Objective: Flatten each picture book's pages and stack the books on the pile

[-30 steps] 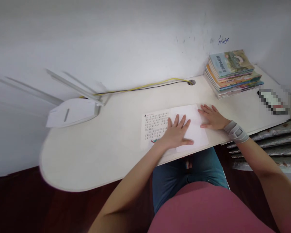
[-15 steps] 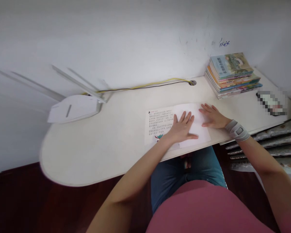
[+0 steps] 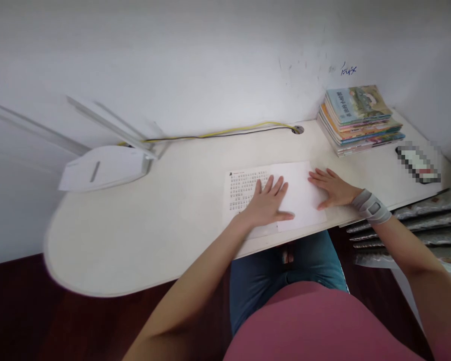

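Observation:
An open booklet lies flat on the white desk, its left page printed with rows of characters and its right page blank. My left hand rests spread over the middle of the booklet and covers part of the printed page. At the booklet's right edge, my right hand lies with fingers apart, the fingertips on the blank page. A grey band is wrapped around my right wrist. Neither hand grips anything.
Beyond my right hand stands a stack of books, with a blurred-out phone to its right. A white router sits at the desk's left. Yellow and black cables run along the wall to a hole.
My left hand has slid left across the booklet, uncovering more of the blank page. My right hand has shifted slightly down and sits nearer the page's right edge. The view has moved a little.

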The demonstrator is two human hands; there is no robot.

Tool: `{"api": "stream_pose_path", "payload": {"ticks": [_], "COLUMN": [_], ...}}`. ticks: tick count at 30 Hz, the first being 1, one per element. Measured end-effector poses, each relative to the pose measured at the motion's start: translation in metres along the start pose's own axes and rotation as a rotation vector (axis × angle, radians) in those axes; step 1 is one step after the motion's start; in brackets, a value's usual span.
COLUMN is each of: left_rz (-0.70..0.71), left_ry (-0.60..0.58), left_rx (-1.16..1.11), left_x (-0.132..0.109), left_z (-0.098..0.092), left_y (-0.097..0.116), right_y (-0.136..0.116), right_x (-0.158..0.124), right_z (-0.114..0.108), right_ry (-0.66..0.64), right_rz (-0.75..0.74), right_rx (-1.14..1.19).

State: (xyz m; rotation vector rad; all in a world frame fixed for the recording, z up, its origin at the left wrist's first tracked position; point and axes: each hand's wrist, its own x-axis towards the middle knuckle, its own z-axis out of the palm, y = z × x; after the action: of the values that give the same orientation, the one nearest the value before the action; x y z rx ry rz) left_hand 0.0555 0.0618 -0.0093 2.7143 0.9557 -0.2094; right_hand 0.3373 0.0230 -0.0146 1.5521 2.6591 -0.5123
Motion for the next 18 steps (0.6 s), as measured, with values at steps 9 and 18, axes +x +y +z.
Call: {"api": "stream_pose_path", "payload": {"ticks": [9,18], "left_rz": [-0.003,0.082], "left_ry": [0.031,-0.006], "left_rx": [-0.023,-0.048], "left_x": [0.011,-0.005], "left_z": [0.003,-0.003], "left_y": [0.013,-0.005], "right_y": [-0.001,0.001], "right_x": [-0.001,-0.001], "right_z": [-0.002,0.000], "right_ry": [-0.001,0.014], "right_rz": [0.008,0.001], "right_rx": [-0.007,-0.011]}}
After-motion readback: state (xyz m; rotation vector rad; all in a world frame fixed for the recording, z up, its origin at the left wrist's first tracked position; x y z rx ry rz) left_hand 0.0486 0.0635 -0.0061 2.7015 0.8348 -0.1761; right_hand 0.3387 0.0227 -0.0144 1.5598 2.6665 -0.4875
